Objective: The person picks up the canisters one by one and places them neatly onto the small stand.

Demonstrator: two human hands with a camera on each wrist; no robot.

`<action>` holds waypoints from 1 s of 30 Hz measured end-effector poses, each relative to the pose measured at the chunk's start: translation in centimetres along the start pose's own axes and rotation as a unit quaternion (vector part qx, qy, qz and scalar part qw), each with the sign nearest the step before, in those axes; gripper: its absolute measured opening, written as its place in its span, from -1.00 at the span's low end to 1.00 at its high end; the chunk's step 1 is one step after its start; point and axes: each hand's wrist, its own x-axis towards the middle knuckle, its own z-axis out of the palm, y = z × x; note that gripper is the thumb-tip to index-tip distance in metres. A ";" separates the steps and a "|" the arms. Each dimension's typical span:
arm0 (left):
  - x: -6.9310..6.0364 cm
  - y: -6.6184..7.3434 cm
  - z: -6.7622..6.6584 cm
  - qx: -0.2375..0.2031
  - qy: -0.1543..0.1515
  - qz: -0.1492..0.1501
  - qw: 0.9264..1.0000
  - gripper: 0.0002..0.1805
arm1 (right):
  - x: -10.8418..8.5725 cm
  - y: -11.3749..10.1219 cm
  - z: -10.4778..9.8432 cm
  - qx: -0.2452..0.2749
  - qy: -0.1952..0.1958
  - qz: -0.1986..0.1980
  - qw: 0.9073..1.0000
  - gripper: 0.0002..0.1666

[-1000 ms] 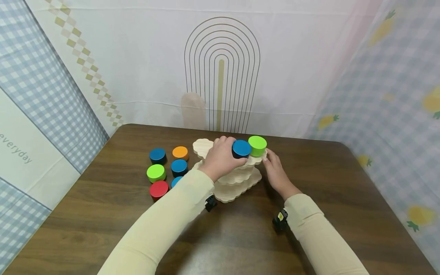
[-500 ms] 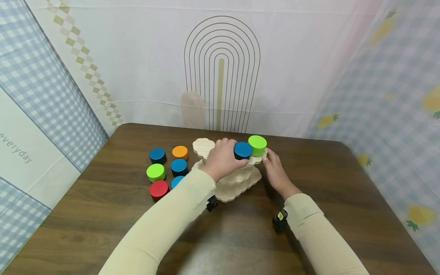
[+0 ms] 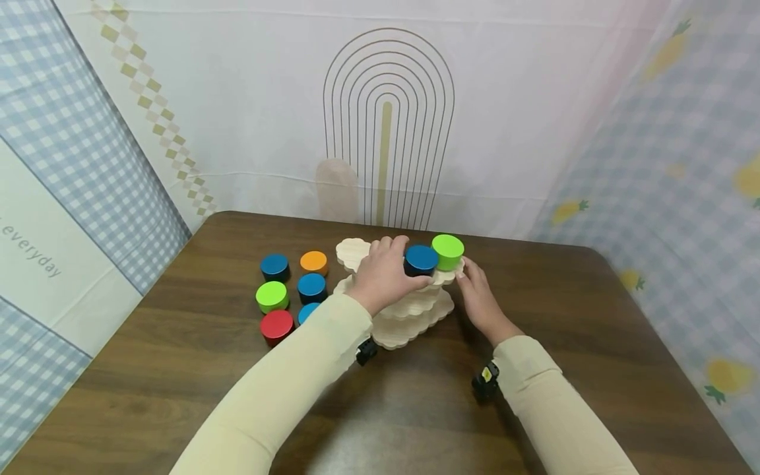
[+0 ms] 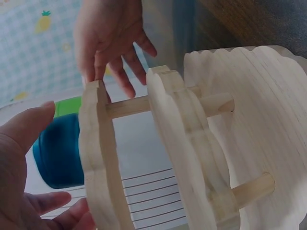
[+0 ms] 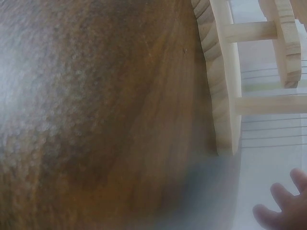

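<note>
A pale wooden stand with scalloped tiers on round pegs stands mid-table. My left hand grips a blue cylinder on the top tier, thumb on one side and fingers on the other. In the left wrist view that blue cylinder sits against the tier's face. Right beside it stands a lime green cylinder, mostly hidden from the left wrist. My right hand touches the top tier's right edge with its fingertips, the other fingers loosely extended, as the left wrist view shows. The right wrist view catches only some fingertips.
Left of the stand, several cylinders are grouped on the brown table: blue, orange, green, red and more blue. My left sleeve partly covers one. A printed curtain hangs behind the table.
The blue cylinder has shifted slightly right and toward me on the top tier, with my left hand still around it. My right hand stays at the tier's edge. The head view has shifted a little.
</note>
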 end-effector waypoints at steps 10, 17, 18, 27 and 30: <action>-2.0 -1.2 -1.9 -0.027 0.046 0.026 0.998 -0.05 | 0.2 -0.1 0.0 0.000 0.000 -0.002 1.000 -0.29; -3.6 -2.7 -2.7 -0.019 0.058 0.025 0.998 -0.06 | 0.3 0.2 0.0 0.003 0.003 -0.004 1.000 -0.31; -3.8 -3.0 -2.9 -0.015 0.062 0.024 0.998 -0.06 | 0.3 0.3 0.0 0.004 0.002 -0.003 1.000 -0.31; -5.9 -6.9 -4.2 0.014 0.109 0.029 0.994 -0.04 | 0.4 0.4 0.0 0.004 -0.001 0.003 1.000 -0.30; -6.7 -8.0 -4.7 0.017 0.108 0.014 0.994 -0.03 | 0.4 0.4 0.0 0.003 -0.002 0.004 1.000 -0.30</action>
